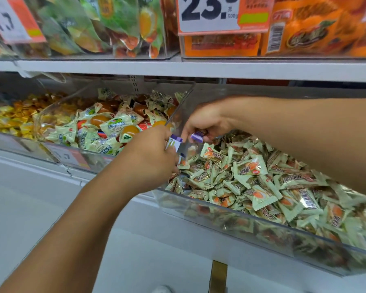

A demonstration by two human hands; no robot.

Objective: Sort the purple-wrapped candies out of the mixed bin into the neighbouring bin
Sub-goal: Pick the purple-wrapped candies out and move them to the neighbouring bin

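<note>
While I lean over the clear right-hand bin [230, 210] of pale green candies [249, 168], my right hand [207, 121] pinching one purple-wrapped candy [197, 137], my left hand [154, 153] gripping a second purple-and-white candy [175, 141], both beside the clear divider [178, 111], neighbouring bin [57, 106] left.

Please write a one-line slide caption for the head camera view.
Left hand and right hand each hold a purple-wrapped candy over the right-hand bin.

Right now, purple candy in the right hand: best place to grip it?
Pinch the purple candy across its exposed purple end, coming from above and the left. That end sticks out under the right hand fingers; the rest is hidden in the curl. The left hand already holds another purple-and-white wrapper.
</note>
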